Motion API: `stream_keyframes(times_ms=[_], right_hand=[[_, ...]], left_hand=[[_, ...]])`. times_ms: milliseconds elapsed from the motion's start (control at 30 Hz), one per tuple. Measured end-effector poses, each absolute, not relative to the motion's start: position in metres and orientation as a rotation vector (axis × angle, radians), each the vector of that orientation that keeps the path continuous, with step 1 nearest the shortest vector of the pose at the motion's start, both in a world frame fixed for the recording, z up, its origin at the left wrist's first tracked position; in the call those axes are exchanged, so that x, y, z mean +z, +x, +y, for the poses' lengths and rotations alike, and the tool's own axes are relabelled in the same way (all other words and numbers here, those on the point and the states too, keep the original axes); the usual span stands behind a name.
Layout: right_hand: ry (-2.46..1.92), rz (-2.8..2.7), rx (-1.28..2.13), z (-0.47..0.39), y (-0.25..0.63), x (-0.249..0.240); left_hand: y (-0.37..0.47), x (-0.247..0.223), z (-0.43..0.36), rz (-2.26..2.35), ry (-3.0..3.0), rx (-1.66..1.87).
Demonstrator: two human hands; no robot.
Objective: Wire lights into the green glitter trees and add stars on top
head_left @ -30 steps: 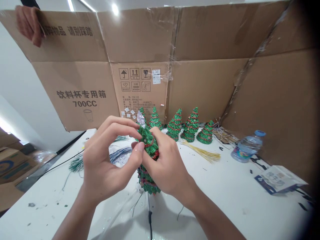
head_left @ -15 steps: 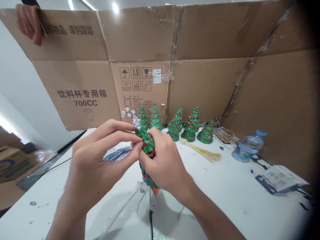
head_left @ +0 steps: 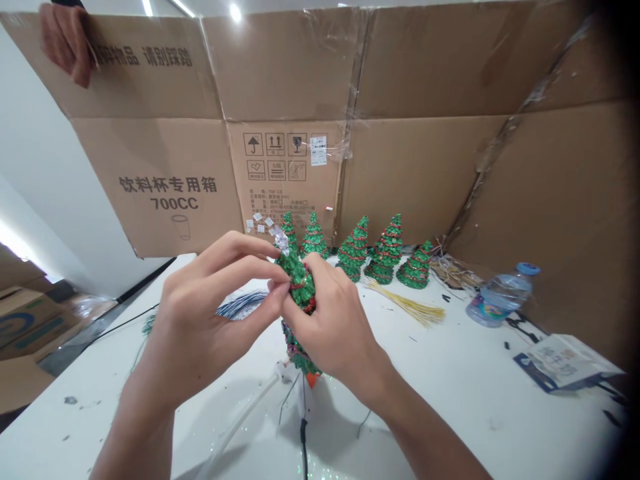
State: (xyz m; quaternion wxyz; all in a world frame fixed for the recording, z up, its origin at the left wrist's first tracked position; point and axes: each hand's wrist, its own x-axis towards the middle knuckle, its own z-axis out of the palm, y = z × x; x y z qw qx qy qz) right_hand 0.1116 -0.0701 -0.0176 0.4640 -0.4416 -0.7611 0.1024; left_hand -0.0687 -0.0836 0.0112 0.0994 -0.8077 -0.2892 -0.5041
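Leaning a little to the left at its top, the green tree (head_left: 301, 290) is between both hands, over the near middle of the white table (head_left: 425, 413). The right hand (head_left: 335, 320) grips its right side, thumb and fingers closed around it. The left hand (head_left: 215, 307) has its fingers curved to the upper left side, thumb and fingertips close together against it; whether they pinch a small piece cannot be told. Red trim shows on the tree, and an orange bit (head_left: 312, 380) at its foot. Below are a black cable (head_left: 304, 440) and a clear tube (head_left: 237, 420). Blue wires (head_left: 243, 305) lie behind the left hand. Farther back, five trees (head_left: 353, 250) stand in a row, with yellow wires (head_left: 407, 305) in front of them. To the right are a blue-capped bottle (head_left: 501, 297) and, nearer, a packet (head_left: 567, 363). Cardboard (head_left: 425, 173) rises behind, and another person's hand (head_left: 65, 43) is at its upper left edge.
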Motion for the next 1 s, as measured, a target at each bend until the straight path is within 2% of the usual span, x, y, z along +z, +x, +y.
stream_keyframes(times_ms=[433,1000], right_hand=[[-1.063,-1.832,0.173,-0.07,0.114,-0.016],[-1.122,-1.877,-0.088,-0.063,0.111,-0.025]], left_hand=[[-0.056,0.009,-0.087,-0.831,-2.258,-1.64],[-0.055,-0.001,-0.085,-0.895,-2.096,-1.457]])
